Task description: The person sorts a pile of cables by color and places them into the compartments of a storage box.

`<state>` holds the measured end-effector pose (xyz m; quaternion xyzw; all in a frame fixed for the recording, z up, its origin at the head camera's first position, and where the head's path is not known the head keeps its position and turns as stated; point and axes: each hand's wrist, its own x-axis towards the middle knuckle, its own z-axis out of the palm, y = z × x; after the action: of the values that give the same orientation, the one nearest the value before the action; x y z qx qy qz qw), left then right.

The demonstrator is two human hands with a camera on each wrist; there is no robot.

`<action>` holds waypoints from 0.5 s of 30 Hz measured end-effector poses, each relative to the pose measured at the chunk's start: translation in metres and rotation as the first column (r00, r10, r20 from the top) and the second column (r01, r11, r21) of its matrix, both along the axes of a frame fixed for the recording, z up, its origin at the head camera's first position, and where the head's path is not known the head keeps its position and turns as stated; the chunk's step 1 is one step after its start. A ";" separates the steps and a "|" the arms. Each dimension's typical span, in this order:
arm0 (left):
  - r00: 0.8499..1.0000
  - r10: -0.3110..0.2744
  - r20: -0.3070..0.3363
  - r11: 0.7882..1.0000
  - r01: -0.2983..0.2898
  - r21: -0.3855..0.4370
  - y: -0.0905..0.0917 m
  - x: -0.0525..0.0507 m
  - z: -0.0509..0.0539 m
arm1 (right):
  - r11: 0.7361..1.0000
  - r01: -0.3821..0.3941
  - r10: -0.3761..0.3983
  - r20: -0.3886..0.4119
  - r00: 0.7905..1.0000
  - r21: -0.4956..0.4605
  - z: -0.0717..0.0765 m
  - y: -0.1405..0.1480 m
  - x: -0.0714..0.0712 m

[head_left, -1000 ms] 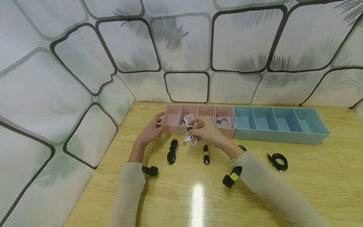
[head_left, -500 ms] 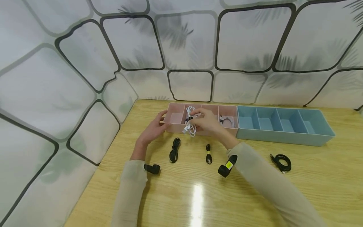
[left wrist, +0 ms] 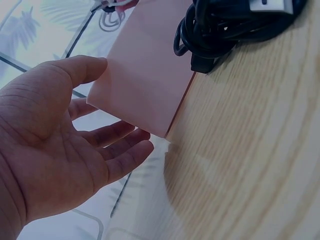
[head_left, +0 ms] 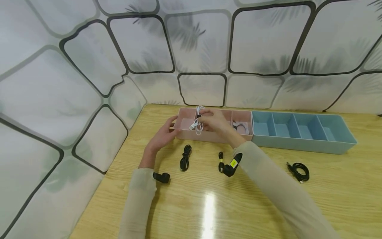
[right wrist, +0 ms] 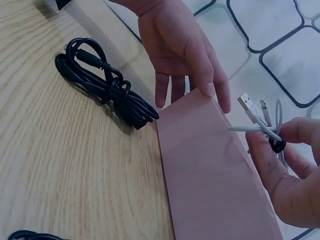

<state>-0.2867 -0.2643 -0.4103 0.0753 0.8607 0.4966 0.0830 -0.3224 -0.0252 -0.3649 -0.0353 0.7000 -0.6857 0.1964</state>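
The right hand [head_left: 216, 122] pinches a bundled white cable [head_left: 197, 125] above the pink divided box [head_left: 209, 136]. In the right wrist view, thumb and fingers of the right hand [right wrist: 295, 175] close on the bundle's black tie, and a USB plug [right wrist: 245, 101] sticks up. At the box's left end is the left hand [head_left: 162, 134], its thumb on the front corner; in the left wrist view the fingers of the left hand [left wrist: 65, 135] lie loosely bent along the end wall. Another white cable [head_left: 241, 127] lies in the box's rightmost compartment.
A blue divided box [head_left: 304, 144] adjoins the pink one on the right. In front lie a black cable bundle [head_left: 185, 158], a smaller one with a yellow band [head_left: 221, 161] partly behind the wrist camera, and a coiled black cable [head_left: 299, 172] further right. A patterned cloth stands behind.
The right hand has raised the white cable and moved it back and slightly left, towards the left compartments. The left hand stays at the box's end. The head view has shifted slightly.
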 end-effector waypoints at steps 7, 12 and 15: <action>1.000 0.002 0.007 1.000 -0.002 0.003 0.003 0.001 0.001 | 0.999 0.024 -0.023 0.025 0.999 -0.039 -0.006 0.000 -0.007; 1.000 0.013 0.011 1.000 -0.013 0.001 0.002 0.001 0.001 | 0.998 0.028 -0.026 0.036 0.999 -0.058 -0.008 -0.003 -0.011; 1.000 0.008 0.014 1.000 -0.009 0.012 0.002 0.002 0.001 | 0.997 0.021 -0.019 0.029 0.999 -0.068 -0.010 -0.004 -0.012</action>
<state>-0.2852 -0.2628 -0.4091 0.0688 0.8574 0.5027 0.0863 -0.3343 -0.0296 -0.3750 -0.0253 0.6738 -0.7115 0.1980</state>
